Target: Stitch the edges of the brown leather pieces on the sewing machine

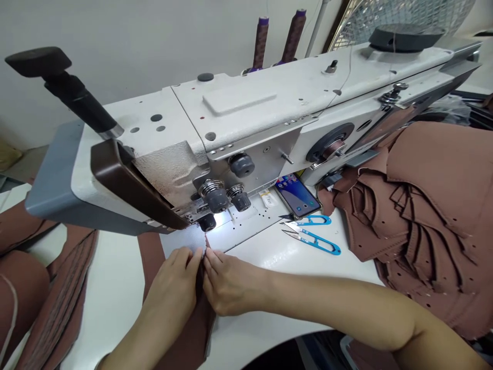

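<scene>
Both hands are at the edge of a brown leather-like piece, just in front of the lit needle area of a white sewing machine. The piece shows a pale grey backing up by the needle. My left hand presses its fingers together on the piece from the left. From the right, my right hand pinches the same edge, its fingertips almost touching the left ones. What lies under the presser foot is partly hidden by the machine head.
Blue thread snips and a phone lie right of the needle. Stacked brown pieces cover the table's right side; more brown strips lie at left. Two thread spools stand behind the machine, near a fan.
</scene>
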`<action>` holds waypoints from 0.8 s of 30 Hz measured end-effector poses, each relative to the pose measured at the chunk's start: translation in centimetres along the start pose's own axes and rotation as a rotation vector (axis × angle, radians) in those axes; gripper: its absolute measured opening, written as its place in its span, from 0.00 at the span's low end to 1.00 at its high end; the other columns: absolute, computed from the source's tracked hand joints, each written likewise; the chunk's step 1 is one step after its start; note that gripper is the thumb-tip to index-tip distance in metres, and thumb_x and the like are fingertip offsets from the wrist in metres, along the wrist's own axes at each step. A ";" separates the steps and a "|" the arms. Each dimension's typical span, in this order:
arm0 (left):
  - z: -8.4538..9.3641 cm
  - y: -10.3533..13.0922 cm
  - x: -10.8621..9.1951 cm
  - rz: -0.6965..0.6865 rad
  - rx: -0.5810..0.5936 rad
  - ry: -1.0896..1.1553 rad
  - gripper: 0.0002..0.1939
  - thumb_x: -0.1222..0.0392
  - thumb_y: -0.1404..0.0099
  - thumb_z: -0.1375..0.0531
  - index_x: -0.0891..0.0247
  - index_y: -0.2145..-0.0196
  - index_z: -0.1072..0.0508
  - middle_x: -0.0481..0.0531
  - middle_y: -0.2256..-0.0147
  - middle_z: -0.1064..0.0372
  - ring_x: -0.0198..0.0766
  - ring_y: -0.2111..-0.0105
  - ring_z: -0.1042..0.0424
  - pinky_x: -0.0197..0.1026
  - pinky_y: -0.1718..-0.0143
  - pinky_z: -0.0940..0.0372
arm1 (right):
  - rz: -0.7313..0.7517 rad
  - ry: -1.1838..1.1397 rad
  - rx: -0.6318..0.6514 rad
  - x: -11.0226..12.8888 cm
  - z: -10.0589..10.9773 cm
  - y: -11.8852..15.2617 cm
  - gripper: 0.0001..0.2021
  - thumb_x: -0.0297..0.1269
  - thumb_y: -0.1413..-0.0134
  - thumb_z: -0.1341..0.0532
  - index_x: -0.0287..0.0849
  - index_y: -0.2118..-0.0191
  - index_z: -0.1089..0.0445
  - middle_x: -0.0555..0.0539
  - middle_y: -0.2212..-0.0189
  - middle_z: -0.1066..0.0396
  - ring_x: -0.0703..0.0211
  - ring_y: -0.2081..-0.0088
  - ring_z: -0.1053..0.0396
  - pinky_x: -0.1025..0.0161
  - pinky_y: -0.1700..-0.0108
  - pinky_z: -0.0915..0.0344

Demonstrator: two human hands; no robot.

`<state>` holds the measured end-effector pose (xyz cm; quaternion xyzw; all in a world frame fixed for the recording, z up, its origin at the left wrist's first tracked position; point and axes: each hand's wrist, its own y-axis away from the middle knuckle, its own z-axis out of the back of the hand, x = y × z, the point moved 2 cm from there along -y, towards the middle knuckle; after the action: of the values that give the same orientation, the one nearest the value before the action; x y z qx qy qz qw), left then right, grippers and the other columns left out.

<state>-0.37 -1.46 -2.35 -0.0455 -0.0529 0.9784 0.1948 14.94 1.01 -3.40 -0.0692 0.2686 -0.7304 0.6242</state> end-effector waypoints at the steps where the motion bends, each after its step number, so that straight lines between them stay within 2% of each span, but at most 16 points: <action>1: 0.0 -0.1 -0.2 -0.016 -0.005 0.000 0.20 0.76 0.38 0.50 0.71 0.51 0.29 0.56 0.66 0.33 0.43 0.67 0.35 0.47 0.63 0.31 | -0.002 0.004 -0.007 0.0 -0.1 0.0 0.11 0.25 0.46 0.45 0.23 0.63 0.27 0.23 0.63 0.26 0.33 0.60 0.26 0.45 0.62 0.33; 5: 0.3 -1.0 -0.5 -0.007 0.009 -0.002 0.19 0.78 0.41 0.50 0.71 0.57 0.26 0.55 0.69 0.33 0.44 0.68 0.35 0.49 0.65 0.30 | -0.010 0.026 -0.013 -0.2 -0.2 -0.2 0.11 0.24 0.46 0.45 0.21 0.63 0.27 0.21 0.62 0.27 0.34 0.60 0.26 0.44 0.61 0.32; 12: 0.0 -2.3 -0.4 0.056 0.096 0.040 0.16 0.75 0.38 0.51 0.70 0.58 0.27 0.55 0.68 0.34 0.43 0.67 0.35 0.49 0.62 0.31 | -0.009 0.040 0.064 -0.5 -0.7 -0.2 0.15 0.24 0.42 0.47 0.14 0.56 0.31 0.17 0.57 0.30 0.36 0.57 0.26 0.39 0.55 0.33; 17: -0.4 -3.3 -0.3 0.094 0.122 0.041 0.15 0.75 0.38 0.53 0.68 0.61 0.29 0.54 0.67 0.34 0.43 0.66 0.35 0.48 0.62 0.31 | -0.002 0.051 0.094 -0.8 -1.2 -0.3 0.15 0.24 0.40 0.49 0.15 0.56 0.31 0.17 0.56 0.31 0.36 0.55 0.27 0.38 0.52 0.34; 22: -0.9 -3.8 0.4 0.073 0.103 -0.033 0.17 0.75 0.38 0.54 0.69 0.57 0.30 0.57 0.63 0.33 0.44 0.62 0.34 0.48 0.56 0.32 | -0.047 0.075 0.102 -1.3 -1.5 -0.4 0.17 0.23 0.39 0.51 0.15 0.53 0.32 0.19 0.54 0.31 0.38 0.52 0.28 0.41 0.49 0.33; 24: -0.9 -3.6 0.8 0.090 0.117 -0.029 0.18 0.74 0.36 0.54 0.69 0.55 0.30 0.57 0.62 0.33 0.43 0.61 0.34 0.47 0.57 0.33 | -0.056 0.061 0.097 -1.2 -1.6 -0.3 0.16 0.23 0.39 0.51 0.15 0.54 0.31 0.19 0.54 0.31 0.37 0.51 0.29 0.41 0.49 0.33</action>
<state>0.34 2.29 -2.84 -0.0220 0.0036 0.9881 0.1519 14.27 2.69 -4.29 -0.0239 0.2499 -0.7615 0.5976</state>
